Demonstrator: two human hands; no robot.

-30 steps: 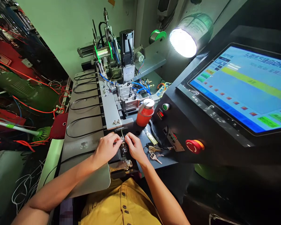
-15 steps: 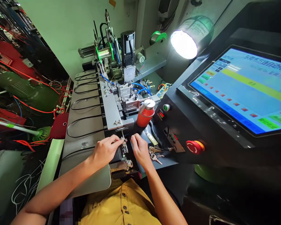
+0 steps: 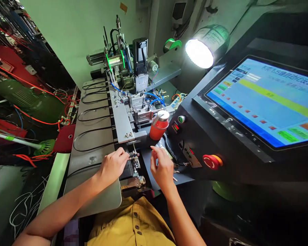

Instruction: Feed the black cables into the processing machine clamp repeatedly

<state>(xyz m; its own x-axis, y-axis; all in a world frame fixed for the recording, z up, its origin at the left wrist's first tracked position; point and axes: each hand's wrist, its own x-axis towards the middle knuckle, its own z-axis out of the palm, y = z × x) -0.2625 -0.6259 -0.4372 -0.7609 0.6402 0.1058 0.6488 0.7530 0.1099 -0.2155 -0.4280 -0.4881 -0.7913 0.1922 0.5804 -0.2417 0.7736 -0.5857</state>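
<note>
My left hand point(image 3: 114, 165) is closed beside the small metal fixture point(image 3: 135, 160) at the near end of the machine, its thumb and fingers pinched on something dark and thin that I cannot make out. To the right of the fixture, my right hand point(image 3: 162, 166) hovers over the dark surface with its fingers curled and thumb and forefinger apart, nothing visible between them. Several black cables point(image 3: 92, 128) lie in loops on the grey metal plate point(image 3: 106, 194) to the left. The right hand partly hides some keys.
A red jar point(image 3: 158, 128) with a white lid stands behind my right hand. The control panel with a touchscreen point(image 3: 267, 102) and red emergency button point(image 3: 212, 161) fills the right. A lit lamp point(image 3: 200, 53) hangs above; wire spools point(image 3: 115, 61) sit at the back.
My right hand has moved right, away from the fixture, and its fingers have parted. My left hand has drawn back slightly to the left. The yellow bar's text on the screen has changed.
</note>
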